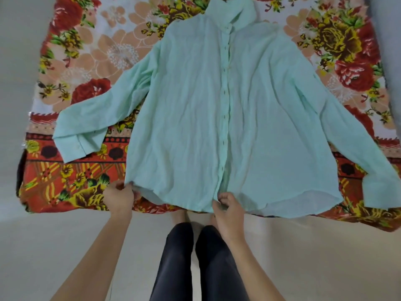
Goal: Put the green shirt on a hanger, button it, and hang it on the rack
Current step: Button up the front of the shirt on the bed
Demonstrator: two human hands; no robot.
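The pale green shirt [191,109] lies flat and front up on a floral bedspread, collar at the far end, both sleeves spread outward. A row of small buttons runs down its front placket; whether they are fastened is hard to tell. My left hand [119,197] pinches the hem at the shirt's lower left corner. My right hand [226,208] grips the hem at the bottom of the placket, near the middle. No hanger or rack is in view.
The red, orange and yellow floral bedspread [71,88] covers the bed, whose near edge runs just under my hands. My legs in dark trousers [195,257] stand on a pale floor [54,246] below it. Grey fabric [388,51] hangs at the right edge.
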